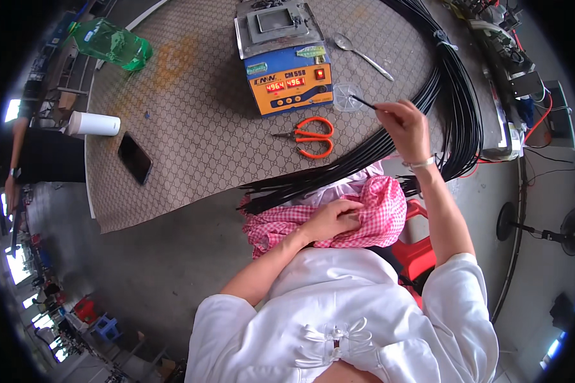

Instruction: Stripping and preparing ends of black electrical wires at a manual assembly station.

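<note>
Raised over the table at the right, my right hand (406,131) pinches a thin black cable (365,103). The cable's tip reaches over a small clear round dish (347,97); whether they touch, I cannot tell. In my lap my left hand (332,222) rests with loosely bent fingers on a pink-and-white checked cloth (382,214). A long bundle of black cables (457,108) curves along the right side of the table and ends above the cloth. Behind the dish's left side stands a blue and orange solder pot (292,86) with lit red digits.
Orange-handled scissors (315,137) lie in front of the pot, a metal spoon (364,56) to its right. A phone (135,158), a white cup (94,124) and a green bottle (112,45) are on the table's left. A red stool (417,242) is beside me. Another person stands at far left.
</note>
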`<state>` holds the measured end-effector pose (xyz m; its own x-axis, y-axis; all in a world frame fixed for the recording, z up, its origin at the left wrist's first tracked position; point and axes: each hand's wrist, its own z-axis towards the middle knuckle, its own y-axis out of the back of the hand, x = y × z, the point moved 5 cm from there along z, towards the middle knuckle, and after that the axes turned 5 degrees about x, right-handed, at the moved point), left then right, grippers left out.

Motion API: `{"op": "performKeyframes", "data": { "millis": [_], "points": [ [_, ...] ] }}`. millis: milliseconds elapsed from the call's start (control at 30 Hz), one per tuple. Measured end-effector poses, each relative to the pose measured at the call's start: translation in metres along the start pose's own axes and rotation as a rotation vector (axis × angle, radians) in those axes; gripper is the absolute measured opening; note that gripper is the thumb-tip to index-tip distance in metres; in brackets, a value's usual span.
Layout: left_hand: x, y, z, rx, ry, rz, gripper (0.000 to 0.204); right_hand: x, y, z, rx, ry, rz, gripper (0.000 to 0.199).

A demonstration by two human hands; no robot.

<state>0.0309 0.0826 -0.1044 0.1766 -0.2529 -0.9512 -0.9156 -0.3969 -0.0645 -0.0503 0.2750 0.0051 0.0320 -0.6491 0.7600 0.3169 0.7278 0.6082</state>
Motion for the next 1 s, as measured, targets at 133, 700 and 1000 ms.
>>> {"op": "performKeyframes", "data": {
  "millis": [133,700,1000],
  "points": [
    [0.017,0.012,-0.010,-0.115,0.085,-0.458,0.028,0.009,-0.002,0.019,0.029,0.176,-0.359,0.008],
    [0.034,0.023,-0.013,-0.227,0.024,-0.468,0.021,0.010,-0.023,0.030,0.218,0.210,-0.712,0.007],
    [0.036,0.022,-0.015,-0.200,0.058,-0.499,0.023,0.022,-0.015,0.031,0.202,0.216,-0.689,0.008]
  ]
}}
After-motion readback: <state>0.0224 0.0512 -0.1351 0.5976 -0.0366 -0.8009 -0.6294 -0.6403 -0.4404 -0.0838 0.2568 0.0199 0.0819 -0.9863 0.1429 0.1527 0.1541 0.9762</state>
